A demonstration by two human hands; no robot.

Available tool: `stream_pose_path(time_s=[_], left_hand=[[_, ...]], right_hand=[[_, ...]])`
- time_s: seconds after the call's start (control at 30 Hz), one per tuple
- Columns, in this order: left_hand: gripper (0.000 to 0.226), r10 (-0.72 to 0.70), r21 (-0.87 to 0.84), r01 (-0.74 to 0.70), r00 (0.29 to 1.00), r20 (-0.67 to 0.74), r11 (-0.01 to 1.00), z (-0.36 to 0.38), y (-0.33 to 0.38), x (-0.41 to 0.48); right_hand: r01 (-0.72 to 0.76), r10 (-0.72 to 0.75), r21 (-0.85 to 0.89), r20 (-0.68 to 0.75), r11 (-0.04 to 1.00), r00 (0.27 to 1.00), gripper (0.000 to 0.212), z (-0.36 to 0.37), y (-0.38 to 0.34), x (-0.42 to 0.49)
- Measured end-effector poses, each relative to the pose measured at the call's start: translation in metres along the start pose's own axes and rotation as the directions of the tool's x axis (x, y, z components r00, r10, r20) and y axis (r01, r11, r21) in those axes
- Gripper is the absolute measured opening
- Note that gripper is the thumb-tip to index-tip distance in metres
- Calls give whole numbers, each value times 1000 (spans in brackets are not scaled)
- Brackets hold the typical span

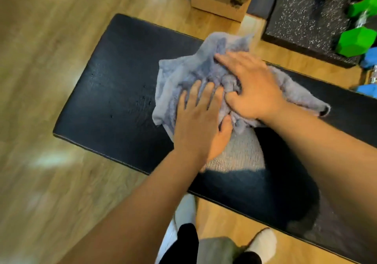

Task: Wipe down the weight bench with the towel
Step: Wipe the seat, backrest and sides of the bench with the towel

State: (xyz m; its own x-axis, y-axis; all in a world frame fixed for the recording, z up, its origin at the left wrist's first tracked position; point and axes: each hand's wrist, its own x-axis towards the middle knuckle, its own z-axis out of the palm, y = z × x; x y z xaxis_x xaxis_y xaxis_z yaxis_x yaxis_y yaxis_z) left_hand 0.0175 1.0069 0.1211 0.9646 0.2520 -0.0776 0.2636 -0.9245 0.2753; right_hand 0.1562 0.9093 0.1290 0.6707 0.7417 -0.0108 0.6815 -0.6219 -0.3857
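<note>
Towel (183,76): grey, bunched under both palms on black weight bench (114,84). Left hand (200,125) flat, fingers spread; right hand (253,88) flat, thumb tucked into folds, likely pinning the cloth for wiping.

Grey towel (195,74), black bench (114,84), green dumbbells (356,42), speckled mat (306,15).

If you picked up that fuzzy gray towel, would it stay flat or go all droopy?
Probably droopy: the towel already bunches into soft folds under the left hand and right hand. It looks fluffy, so likely light, and it should slide easily on the smooth black bench.
</note>
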Motion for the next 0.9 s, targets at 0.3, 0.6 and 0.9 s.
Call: stream_pose_path(time_s=[0.3, 0.6, 0.9], left_hand=[[66, 34, -159, -23, 997, 70, 987, -10, 13, -146], [72, -70, 42, 70, 997, -16, 997, -4, -34, 9], [78, -350, -151, 337, 934, -67, 929, 4, -17, -172]], right_hand=[[116, -120, 110, 35, 987, 992, 43, 19, -57, -120], [36, -53, -133, -125, 990, 991, 48, 22, -36, 49], [373, -379, 92, 61, 923, 923, 24, 57, -146, -60]])
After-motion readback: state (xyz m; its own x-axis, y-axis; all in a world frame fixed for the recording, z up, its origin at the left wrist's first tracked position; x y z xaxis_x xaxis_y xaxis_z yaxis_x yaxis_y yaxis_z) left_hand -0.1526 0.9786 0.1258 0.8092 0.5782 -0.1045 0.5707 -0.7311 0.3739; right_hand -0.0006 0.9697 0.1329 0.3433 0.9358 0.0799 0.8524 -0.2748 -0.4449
